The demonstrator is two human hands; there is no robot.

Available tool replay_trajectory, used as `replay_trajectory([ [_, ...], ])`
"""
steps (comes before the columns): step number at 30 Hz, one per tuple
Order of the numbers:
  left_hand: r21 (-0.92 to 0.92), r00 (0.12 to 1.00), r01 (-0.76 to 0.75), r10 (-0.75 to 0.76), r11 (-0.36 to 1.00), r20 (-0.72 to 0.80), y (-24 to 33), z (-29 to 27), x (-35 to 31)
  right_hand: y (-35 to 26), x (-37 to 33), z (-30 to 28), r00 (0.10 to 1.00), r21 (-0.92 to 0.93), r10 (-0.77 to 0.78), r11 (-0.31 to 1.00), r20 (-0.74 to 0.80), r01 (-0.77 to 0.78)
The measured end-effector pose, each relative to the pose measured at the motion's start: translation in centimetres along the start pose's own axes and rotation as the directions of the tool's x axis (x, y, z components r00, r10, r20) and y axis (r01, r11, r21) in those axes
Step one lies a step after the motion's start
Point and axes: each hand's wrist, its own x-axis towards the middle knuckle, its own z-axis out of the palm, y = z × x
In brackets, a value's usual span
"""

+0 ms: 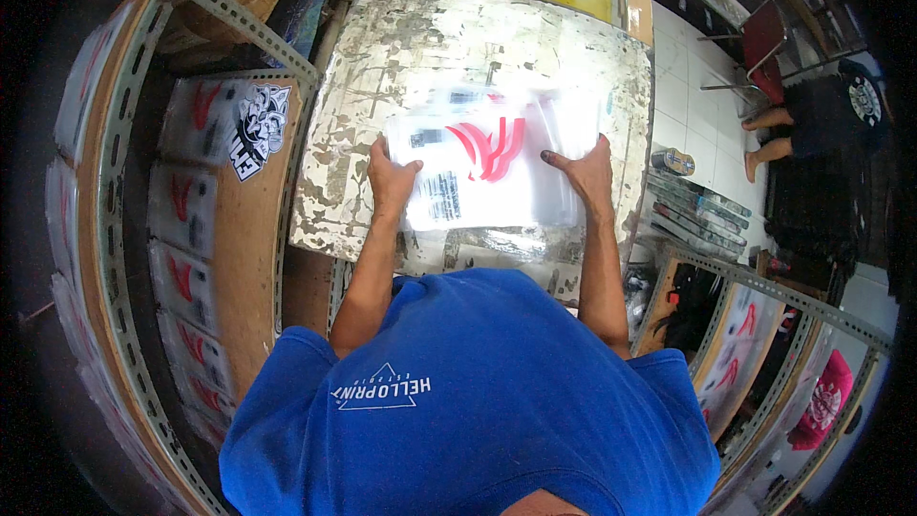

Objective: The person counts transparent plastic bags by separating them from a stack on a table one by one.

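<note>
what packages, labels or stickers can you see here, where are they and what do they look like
Stack of clear plastic bags: on the worn work board, held by the left hand and right hand; red swoosh print, small black label patches.
Sticker: on the wooden shelf at left; black and white, irregular outline.
Printed clear bags: in a row down the left rack; red marks.
More printed bags: lower right rack; red marks.

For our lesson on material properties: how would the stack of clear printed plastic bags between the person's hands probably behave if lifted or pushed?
The stack of plastic bags is thin, glossy film, so it would likely sag if lifted by one edge. The smooth sheets may slide apart; the left hand and right hand press both sides, perhaps to square them. It looks light and unlikely to break.
</note>
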Motion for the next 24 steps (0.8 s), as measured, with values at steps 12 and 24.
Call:
replay_trajectory([
  [12, 0.033, 0.968, -0.238, 0.240, 0.971, -0.079, -2.0, 1.3, -0.6, -2.6, -4.4, 2.2, 0.900, -0.553, -0.357, 0.815, -0.249, 0.170],
  [24, 0.080, 0.957, -0.268, 0.275, 0.960, -0.094, -2.8, 2.1, -0.5, -3.9, -4.6, 4.9, 0.921, -0.582, -0.346, 0.792, -0.177, 0.185],
])
